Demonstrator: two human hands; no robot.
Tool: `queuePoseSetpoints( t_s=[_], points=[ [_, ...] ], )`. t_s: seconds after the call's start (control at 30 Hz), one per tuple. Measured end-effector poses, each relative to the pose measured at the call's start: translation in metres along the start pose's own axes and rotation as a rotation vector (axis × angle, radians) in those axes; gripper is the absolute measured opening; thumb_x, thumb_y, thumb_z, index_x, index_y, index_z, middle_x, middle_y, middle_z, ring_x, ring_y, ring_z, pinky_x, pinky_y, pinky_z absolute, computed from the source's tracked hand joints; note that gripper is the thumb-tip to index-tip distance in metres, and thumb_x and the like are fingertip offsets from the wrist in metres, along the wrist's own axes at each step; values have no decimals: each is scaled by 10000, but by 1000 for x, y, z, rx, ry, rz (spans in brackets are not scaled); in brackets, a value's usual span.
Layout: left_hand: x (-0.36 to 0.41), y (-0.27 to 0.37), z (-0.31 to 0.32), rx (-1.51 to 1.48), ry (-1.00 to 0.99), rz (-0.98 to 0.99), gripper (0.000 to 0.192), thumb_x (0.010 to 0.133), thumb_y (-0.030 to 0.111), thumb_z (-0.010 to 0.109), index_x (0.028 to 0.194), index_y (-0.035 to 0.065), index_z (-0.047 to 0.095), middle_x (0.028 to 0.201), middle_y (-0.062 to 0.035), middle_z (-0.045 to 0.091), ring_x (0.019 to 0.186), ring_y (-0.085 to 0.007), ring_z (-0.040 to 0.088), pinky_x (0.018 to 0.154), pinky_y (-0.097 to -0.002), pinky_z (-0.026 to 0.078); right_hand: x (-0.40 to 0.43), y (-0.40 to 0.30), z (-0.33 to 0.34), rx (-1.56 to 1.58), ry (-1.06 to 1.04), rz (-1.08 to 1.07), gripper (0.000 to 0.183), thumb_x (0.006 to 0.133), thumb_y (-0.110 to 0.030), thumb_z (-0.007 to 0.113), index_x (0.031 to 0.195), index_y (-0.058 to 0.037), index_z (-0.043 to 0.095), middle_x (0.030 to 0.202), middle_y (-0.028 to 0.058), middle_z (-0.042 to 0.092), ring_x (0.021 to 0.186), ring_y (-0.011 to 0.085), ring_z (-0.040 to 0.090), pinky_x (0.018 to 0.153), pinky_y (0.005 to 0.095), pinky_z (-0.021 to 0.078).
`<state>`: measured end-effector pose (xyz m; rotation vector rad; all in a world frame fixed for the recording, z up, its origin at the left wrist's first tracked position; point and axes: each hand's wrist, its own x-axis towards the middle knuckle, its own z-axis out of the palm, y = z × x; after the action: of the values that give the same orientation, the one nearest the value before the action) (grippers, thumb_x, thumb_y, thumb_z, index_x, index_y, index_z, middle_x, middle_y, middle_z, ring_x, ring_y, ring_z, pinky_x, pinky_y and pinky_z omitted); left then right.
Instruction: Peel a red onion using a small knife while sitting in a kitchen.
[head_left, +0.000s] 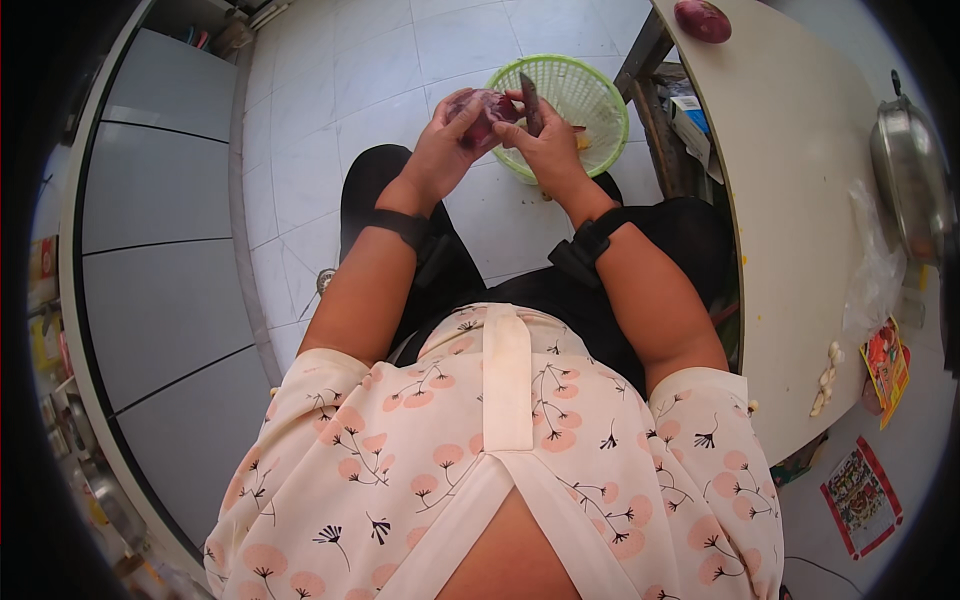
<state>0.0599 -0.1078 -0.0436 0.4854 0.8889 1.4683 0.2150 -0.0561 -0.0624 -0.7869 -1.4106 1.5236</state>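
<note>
My left hand (448, 139) is wrapped around a purple-red vegetable, apparently an onion or a purple sweet potato (482, 118), with paler patches on its surface. A knife with a dark, stained blade (530, 103) points up and away from my right hand (550, 139), whose fingers touch the vegetable's right side. The knife's handle is hidden in my palm. Just beyond and below my hands, a green plastic basket (624, 127) with a thin liner stands on the floor, holding some yellowish and reddish scraps (587, 140). Another purple-red vegetable (703, 20) lies at the table's far end.
To my right runs a pale table (795, 187) bearing a clear plastic bag (874, 262), garlic (826, 380), a colourful packet (886, 367) and a lidded metal pan (911, 180). A box (691, 124) sits beneath the table. Grey cabinets (161, 180) line the left.
</note>
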Motion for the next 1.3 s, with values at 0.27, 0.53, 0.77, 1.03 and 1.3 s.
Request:
queuePoseSetpoints(
  t_s=[0.27, 0.53, 0.77, 1.03, 1.3],
  points=[
    [5, -2, -7, 223, -17, -104, 510, 894, 241, 705, 1246, -23, 446, 1177, -127, 552, 1080, -204, 573, 886, -371, 521, 6, -3, -5, -41, 37, 51, 326, 847, -143, 747, 1109, 30, 657, 934, 85, 685, 705, 111, 651, 613, 240, 545],
    [2, -2, -10, 138, -28, -120, 410, 964, 308, 579, 1256, 33, 496, 1213, -112, 552, 1089, -224, 583, 912, -393, 525, 6, -10, -5, 133, 15, 178, 201, 936, -119, 645, 1110, -23, 676, 880, 19, 680, 670, 47, 582, 574, 198, 482],
    [-1, 2, -7, 195, -93, -76, 376, 1033, 266, 409, 1322, 41, 495, 1275, -137, 538, 1139, -255, 574, 919, -406, 531, 7, -5, -11, 156, 8, 261, 181, 944, -123, 633, 1089, -23, 674, 835, 8, 659, 640, 51, 568, 550, 190, 456],
    [-2, 6, -6, 148, -48, -95, 409, 1050, 265, 362, 1339, 2, 485, 1293, -156, 540, 1144, -258, 577, 941, -413, 528, 4, -19, -7, 144, -5, 357, 248, 936, -221, 663, 1104, -40, 648, 839, 1, 657, 594, 40, 513, 498, 186, 379],
    [1, 0, -9, 261, -26, -81, 486, 1057, 342, 369, 1388, -8, 438, 1301, -159, 541, 1133, -251, 590, 975, -420, 524, 2, -15, -5, -219, -38, 190, 415, 858, -317, 749, 1094, 0, 623, 852, 49, 674, 628, 68, 564, 504, 218, 416]
  ],
)
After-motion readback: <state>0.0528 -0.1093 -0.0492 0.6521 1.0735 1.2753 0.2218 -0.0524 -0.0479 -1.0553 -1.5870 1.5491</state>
